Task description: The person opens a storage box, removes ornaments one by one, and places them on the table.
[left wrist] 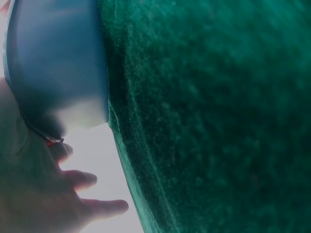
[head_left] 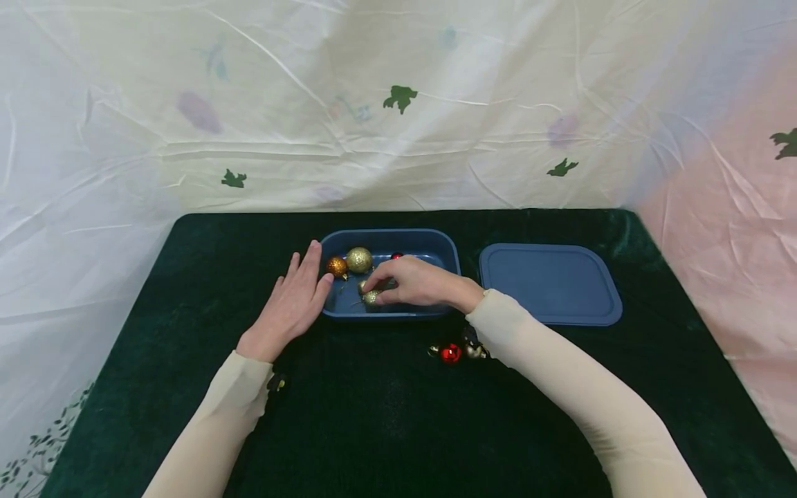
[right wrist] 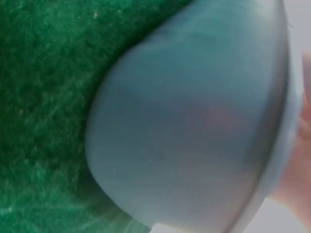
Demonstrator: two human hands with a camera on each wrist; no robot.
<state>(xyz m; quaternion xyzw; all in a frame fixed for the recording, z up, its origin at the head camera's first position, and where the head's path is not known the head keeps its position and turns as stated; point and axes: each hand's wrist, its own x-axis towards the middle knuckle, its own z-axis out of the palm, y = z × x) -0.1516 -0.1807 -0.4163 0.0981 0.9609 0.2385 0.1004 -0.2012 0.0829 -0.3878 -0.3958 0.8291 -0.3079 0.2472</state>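
Observation:
A blue rectangular container [head_left: 389, 315] sits on the dark green cloth. My left hand [head_left: 292, 301] rests against its left side, fingers straight and thumb at the rim. Inside the container, my right hand [head_left: 417, 280] pinches a small gold glitter bauble [head_left: 371, 298] between thumb and fingers. Beside it, a second gold bauble [head_left: 362, 286] is partly hidden by the fingers. An orange-gold bauble [head_left: 336, 266] and a larger gold one [head_left: 359, 260] lie at the container's left, and a red bauble [head_left: 396, 255] shows behind the right hand. Both wrist views mostly show the container's outer wall [right wrist: 180, 121].
A flat blue lid [head_left: 551, 283] lies right of the container. In front, near the right sleeve [head_left: 560, 360], are a shiny red bauble [head_left: 450, 353], a silvery one [head_left: 476, 351] and a small gold piece [head_left: 433, 351]. A pale patterned curtain [head_left: 373, 159] hangs behind the table.

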